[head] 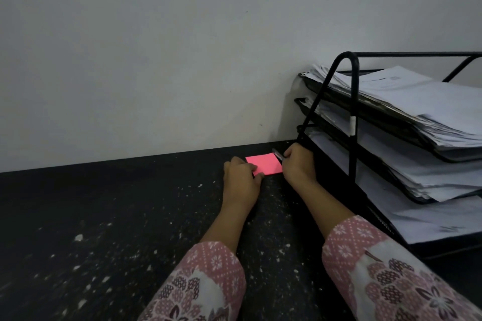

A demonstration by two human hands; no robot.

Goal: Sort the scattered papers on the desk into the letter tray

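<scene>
Worktop (104, 216): dark, white-specked, no loose white sheets in view. Left hand (241, 177) curled over near-left corner of pink pad (266, 164), thumb at its near edge, seems to pinch it. Pad lies flat by wall, between the hands, just beside letter tray (353, 101). Right hand (297, 164) at pad's right edge, fingers curled round dark pen (277, 155). All three tray tiers hold papers (417, 96), edges ragged. Judgement: sorting near done; pad, pen, maybe squaring of stacks left.
</scene>
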